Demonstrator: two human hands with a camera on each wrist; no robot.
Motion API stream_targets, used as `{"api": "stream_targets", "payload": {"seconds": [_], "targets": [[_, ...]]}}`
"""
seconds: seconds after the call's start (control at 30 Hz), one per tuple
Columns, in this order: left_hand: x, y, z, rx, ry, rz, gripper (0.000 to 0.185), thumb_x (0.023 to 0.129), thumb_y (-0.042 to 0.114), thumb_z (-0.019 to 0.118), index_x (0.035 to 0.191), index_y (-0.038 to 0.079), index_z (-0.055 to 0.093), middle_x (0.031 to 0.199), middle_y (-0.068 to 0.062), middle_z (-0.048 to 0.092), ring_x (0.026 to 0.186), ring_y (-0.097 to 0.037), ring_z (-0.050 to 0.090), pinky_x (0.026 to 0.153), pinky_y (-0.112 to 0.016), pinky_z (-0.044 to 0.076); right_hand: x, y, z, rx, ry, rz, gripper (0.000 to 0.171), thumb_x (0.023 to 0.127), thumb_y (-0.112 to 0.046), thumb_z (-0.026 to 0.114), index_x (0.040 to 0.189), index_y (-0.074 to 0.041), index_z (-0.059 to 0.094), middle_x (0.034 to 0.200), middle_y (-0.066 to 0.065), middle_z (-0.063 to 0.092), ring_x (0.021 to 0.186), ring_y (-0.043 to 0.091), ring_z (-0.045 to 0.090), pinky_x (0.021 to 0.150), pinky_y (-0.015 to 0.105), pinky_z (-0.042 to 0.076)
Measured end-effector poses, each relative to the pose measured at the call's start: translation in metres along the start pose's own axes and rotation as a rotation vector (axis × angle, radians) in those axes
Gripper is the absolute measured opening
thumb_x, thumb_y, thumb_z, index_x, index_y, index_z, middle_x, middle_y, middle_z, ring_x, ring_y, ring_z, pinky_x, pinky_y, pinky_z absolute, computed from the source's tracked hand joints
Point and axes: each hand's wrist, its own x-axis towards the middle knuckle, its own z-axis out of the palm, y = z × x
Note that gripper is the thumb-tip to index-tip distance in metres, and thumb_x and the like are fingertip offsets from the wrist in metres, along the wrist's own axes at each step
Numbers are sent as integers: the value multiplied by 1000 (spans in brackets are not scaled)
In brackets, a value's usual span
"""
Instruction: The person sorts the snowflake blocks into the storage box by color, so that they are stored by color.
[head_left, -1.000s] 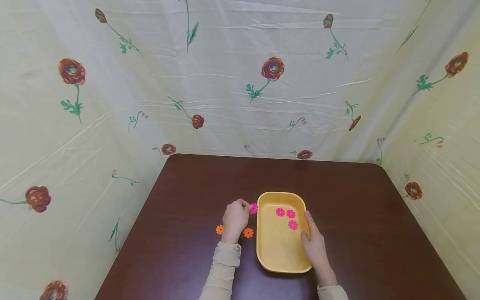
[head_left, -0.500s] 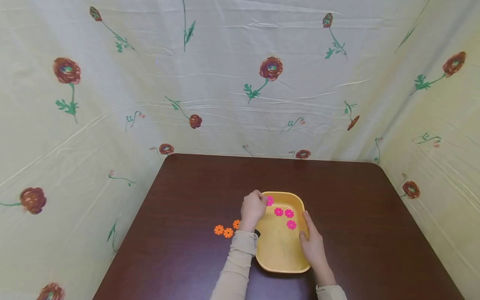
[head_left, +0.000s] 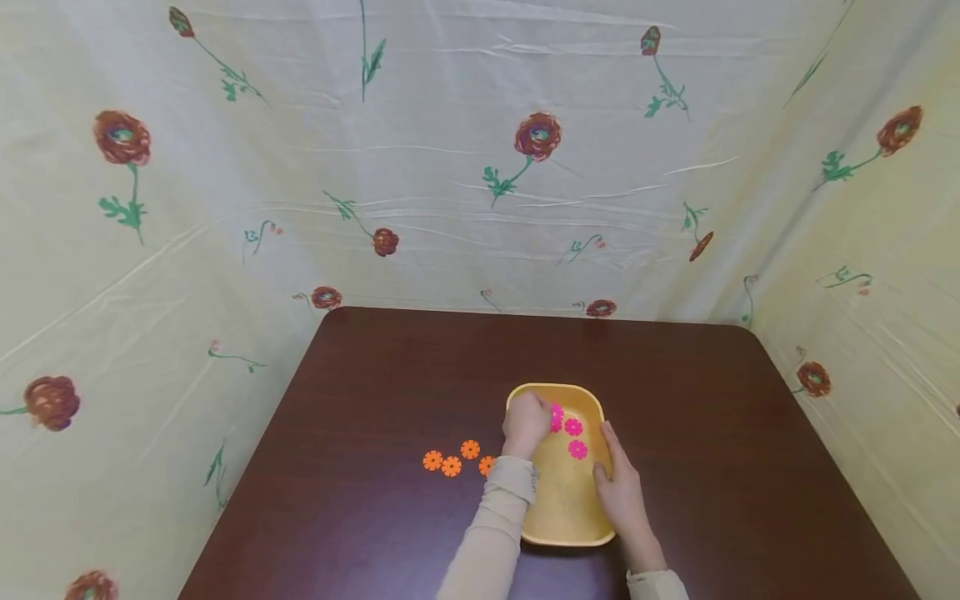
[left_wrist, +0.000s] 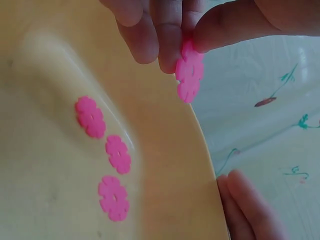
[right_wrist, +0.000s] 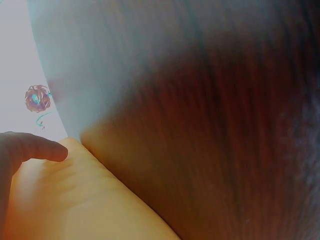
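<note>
Pink flower-shaped disc (left_wrist: 189,75), notched rim, pinched by left hand (head_left: 527,423).

Discs (head_left: 576,438) in tray (head_left: 562,533), others (head_left: 451,461) left.

Right wrist view, close and blurred. A finger of the right hand (right_wrist: 27,150) enters from nine o'clock and rests on the rim of a yellow tray (right_wrist: 85,200), which fills the seven o'clock corner. Dark brown tabletop (right_wrist: 215,125) occupies the frame from twelve through five o'clock. At ten o'clock, pale cloth bearing a printed red flower (right_wrist: 37,98).
</note>
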Motion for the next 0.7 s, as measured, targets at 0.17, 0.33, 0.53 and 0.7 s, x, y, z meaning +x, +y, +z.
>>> {"api": "stream_targets", "payload": {"seconds": [0.17,0.33,0.53,0.7], "targets": [[1,4,12,21,-26,-4,30,86,14,55,56,10,52,52,-1,50,48,-15,47,42,-28,35,0,1,0,-8,11,7,59,83,8,52,138,-5,37,144,9,36,128,31,36,101,48,30],[1,3,22,94,-60,-97,24,83,13,58,60,9,55,61,-5,55,54,-18,51,46,-31,40,1,2,1,-2,-4,23,58,84,6,51,139,-6,36,144,8,35,129,30,35,102,47,29],[3,4,28,129,-93,-146,15,78,13,63,63,8,59,67,-7,58,60,-20,55,49,-33,43,1,2,1,-5,8,11,58,84,7,52,139,-5,37,144,9,35,129,30,35,102,46,28],[3,5,29,178,-134,-149,12,79,15,62,70,7,64,76,-8,63,69,-21,60,54,-35,47,1,3,2,-9,18,0,58,83,8,53,137,-4,38,143,10,37,128,32,37,102,47,30]]}}
